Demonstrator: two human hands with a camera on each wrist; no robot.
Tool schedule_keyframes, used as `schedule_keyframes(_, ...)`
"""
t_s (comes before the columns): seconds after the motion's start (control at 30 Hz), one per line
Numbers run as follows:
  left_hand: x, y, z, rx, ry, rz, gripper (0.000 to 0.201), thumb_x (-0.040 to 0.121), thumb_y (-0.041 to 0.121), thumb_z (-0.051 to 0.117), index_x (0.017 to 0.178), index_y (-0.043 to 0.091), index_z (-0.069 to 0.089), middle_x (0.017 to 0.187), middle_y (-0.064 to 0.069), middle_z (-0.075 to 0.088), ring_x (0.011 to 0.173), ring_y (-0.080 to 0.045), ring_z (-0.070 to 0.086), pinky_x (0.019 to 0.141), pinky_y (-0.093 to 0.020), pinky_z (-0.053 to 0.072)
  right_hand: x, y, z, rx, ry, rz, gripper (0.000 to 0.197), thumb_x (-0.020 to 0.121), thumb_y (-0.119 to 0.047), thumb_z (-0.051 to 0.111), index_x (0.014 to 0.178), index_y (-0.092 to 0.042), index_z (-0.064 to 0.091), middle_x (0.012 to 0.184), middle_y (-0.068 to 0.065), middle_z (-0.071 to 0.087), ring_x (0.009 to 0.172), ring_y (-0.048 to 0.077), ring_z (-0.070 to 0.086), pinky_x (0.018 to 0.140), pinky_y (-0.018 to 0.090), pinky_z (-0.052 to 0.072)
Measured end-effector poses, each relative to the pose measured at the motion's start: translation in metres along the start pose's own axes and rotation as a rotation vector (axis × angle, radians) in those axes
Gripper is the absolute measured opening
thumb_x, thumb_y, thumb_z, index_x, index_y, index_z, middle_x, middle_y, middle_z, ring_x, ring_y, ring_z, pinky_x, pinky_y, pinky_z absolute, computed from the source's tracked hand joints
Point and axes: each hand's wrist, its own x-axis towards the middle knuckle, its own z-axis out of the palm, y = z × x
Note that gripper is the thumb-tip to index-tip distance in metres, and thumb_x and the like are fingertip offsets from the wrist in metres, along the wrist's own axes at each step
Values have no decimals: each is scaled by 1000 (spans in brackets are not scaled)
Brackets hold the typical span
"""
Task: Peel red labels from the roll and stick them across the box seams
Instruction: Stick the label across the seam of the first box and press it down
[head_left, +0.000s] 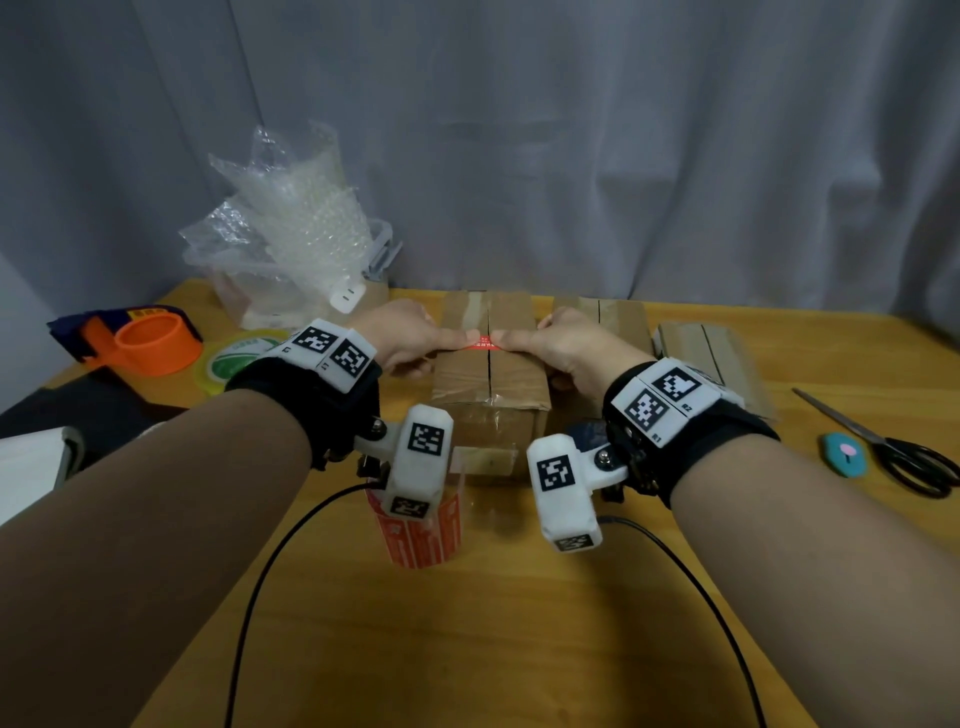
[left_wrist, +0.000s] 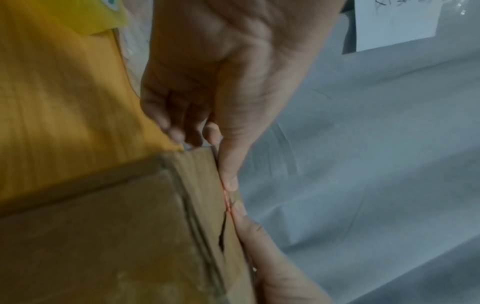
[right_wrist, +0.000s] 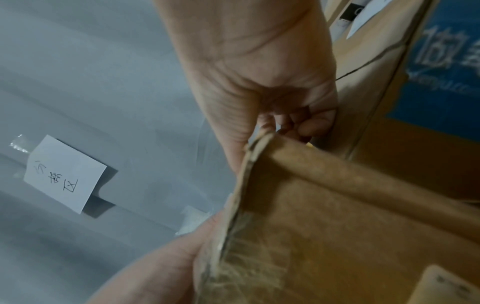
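Observation:
A brown cardboard box (head_left: 514, 374) stands mid-table, its top seam running away from me. A red label (head_left: 483, 342) lies across that seam. My left hand (head_left: 415, 340) and right hand (head_left: 558, 345) grip the box from either side; both thumbs press the label's ends while the fingers curl down the sides. In the left wrist view the left hand (left_wrist: 207, 98) has its thumb on the box (left_wrist: 103, 236) edge, and the label (left_wrist: 226, 197) shows as a thin red line. The right hand (right_wrist: 259, 82) curls against the box (right_wrist: 337, 226). The red label roll (head_left: 421, 540) sits near me, partly hidden.
More cardboard boxes (head_left: 696, 348) stand to the right, with scissors (head_left: 883, 447) and a teal object (head_left: 844, 454) beyond them. An orange tape dispenser (head_left: 150, 343), a tape roll (head_left: 239, 358) and bubble wrap (head_left: 291, 223) are on the left. Black cables (head_left: 270, 571) cross the table's front.

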Motion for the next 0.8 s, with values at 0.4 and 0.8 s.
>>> schedule_keyframes(0.4,-2,-7,-11,-271,-100,-12,17,91,17,60,75,10,58,79,-4,63,51,-2,64,47,-11,53,4,2,-7,113,-95,59,32,86,-31,67,103,-6,57,94,10,63,77,21,61,71,32,54)
schedule_keyframes(0.8,1,9,5,92,-17,-75,48,76,60,64,80,15,49,82,-6,60,69,-18,59,49,-24,46,6,-5,9,33,-55,26,45,85,-47,62,107,-8,56,95,8,62,90,25,61,56,29,51)
